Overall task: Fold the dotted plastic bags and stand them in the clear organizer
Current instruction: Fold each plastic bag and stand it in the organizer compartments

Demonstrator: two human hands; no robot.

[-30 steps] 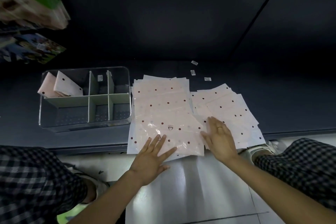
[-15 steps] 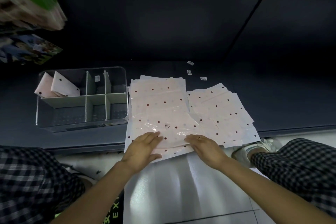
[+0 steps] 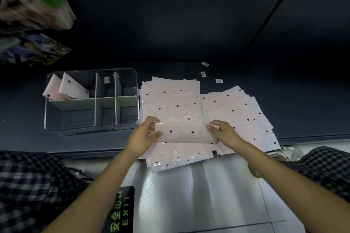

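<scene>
Two stacks of pale pink dotted plastic bags lie on the dark shelf: a left stack (image 3: 170, 100) and a fanned right stack (image 3: 244, 111). The top bag (image 3: 184, 133) of the left stack has its near edge turned up and over into a fold. My left hand (image 3: 144, 134) pinches its left end and my right hand (image 3: 222, 132) pinches its right end. The clear organizer (image 3: 91, 128) stands to the left, with two folded dotted bags (image 3: 70, 88) upright in its back left compartment.
Three small labels (image 3: 204, 73) lie on the shelf behind the stacks. Boxes (image 3: 32, 15) hang in at the upper left. My checked trouser legs frame the bottom corners. A green EXIT sign (image 3: 121, 212) is on the pale floor below the shelf edge.
Both hands went from lying flat on the stacks to gripping the near edge of the top left bag, then lifted it and rolled it away from me into a fold.
</scene>
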